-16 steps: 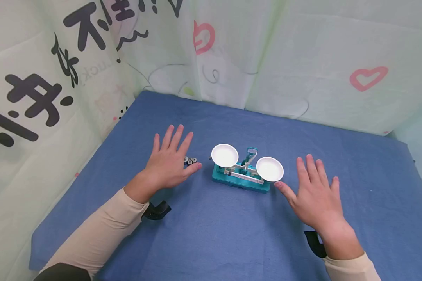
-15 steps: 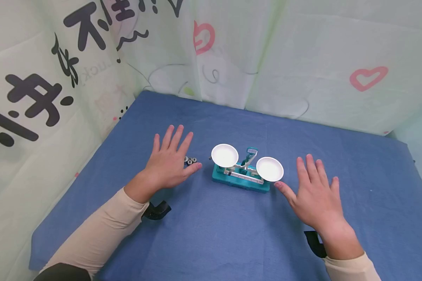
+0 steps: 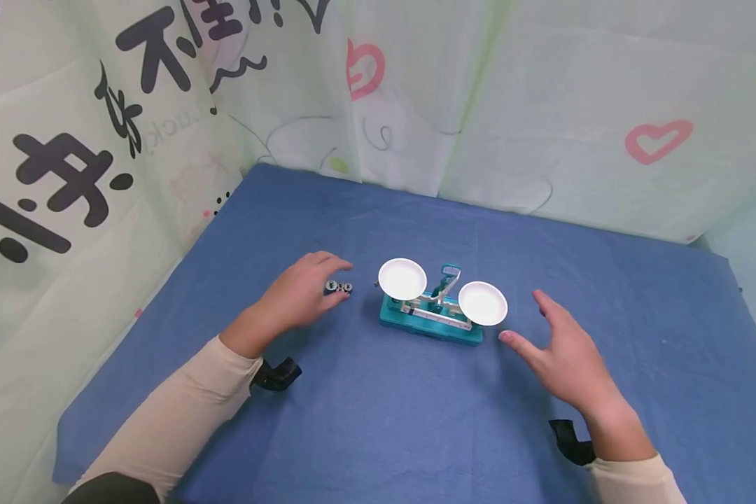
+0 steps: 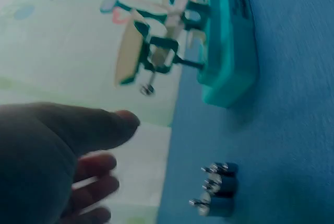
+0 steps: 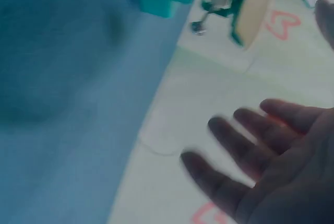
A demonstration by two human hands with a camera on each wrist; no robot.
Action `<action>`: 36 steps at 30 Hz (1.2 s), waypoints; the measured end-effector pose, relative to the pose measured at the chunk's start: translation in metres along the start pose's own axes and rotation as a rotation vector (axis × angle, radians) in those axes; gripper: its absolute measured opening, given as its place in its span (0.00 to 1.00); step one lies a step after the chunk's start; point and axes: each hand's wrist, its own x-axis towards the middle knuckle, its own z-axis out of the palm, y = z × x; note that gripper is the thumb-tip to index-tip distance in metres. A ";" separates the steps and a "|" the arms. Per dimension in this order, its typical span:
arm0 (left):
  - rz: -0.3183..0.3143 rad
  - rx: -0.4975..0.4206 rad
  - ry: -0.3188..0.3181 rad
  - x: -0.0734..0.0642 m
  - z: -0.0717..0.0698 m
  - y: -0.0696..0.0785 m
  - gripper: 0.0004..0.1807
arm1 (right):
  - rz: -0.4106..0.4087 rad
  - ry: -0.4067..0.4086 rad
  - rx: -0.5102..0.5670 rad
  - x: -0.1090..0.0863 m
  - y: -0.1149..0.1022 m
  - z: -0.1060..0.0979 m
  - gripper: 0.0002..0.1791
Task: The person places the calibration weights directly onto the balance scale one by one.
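A small teal balance scale stands upright on the blue cloth, with a white left pan and a white right pan, both bare. Left of it, several small metal weights stand in a cluster; the left wrist view shows the weights with knobbed tops. My left hand hovers beside these weights, thumb and fingers apart, holding nothing. To the right of the scale, my right hand is raised with loosely bent fingers and nothing in it. Its thumb is near the right pan, not touching it.
Blue cloth covers the table. A pale printed curtain hangs behind it and along the left side. Dark straps sit at both wrists.
Both hands have turned from flat, spread palms to a sideways pose with bent fingers. The left hand's fingertips have drawn down toward the weights. The scale has not moved.
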 end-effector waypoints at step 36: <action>0.048 0.120 -0.107 0.033 0.045 -0.038 0.08 | 0.086 -0.133 0.303 0.037 0.020 0.042 0.37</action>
